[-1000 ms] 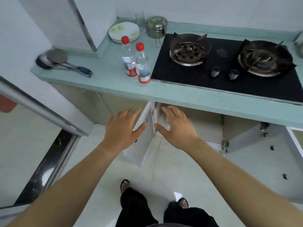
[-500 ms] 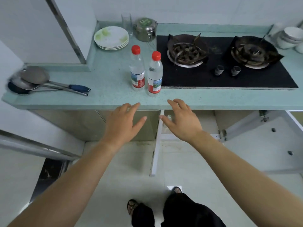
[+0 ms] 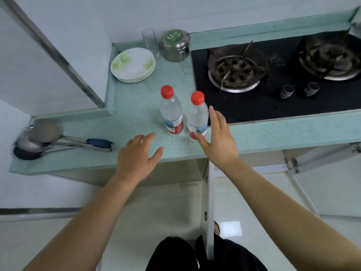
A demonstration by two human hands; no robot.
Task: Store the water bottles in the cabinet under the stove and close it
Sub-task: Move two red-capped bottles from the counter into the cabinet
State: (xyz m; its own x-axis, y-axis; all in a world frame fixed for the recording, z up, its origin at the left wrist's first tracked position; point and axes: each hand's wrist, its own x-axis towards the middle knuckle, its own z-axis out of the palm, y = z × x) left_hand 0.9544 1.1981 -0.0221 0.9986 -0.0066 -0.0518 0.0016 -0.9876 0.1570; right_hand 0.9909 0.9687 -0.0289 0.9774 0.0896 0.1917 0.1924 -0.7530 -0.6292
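Currently both hands are up over the counter point(image 3: 136, 106), both empty, fingers spread. Landmark is the stove point(image 3: 273, 102).

Two bottles stand upright on the counter just left of the stove's front-left corner, side by side, red caps on. Left bottle point(image 3: 172, 112) is slightly further back; right bottle point(image 3: 197, 116) sits right by the stove's edge.

Right hand point(image 3: 216, 139) is open beside the right bottle, fingers between it and the stove, thumb in front of the base. Can't tell if skin touches plastic; no grip closed on it.

Left hand point(image 3: 136, 155) is open, over the counter's front edge, left of and in front of the left bottle, clear of it.

Cabinet below the stove: left door point(image 3: 208, 202) swung out edge-on toward the camera, right door point(image 3: 320, 155) also open. Interior not visible.

Left of the stove at the back: plates point(image 3: 132, 64), glass point(image 3: 149, 41), steel tin point(image 3: 174, 46). Ladles point(image 3: 58, 141) at the far left.
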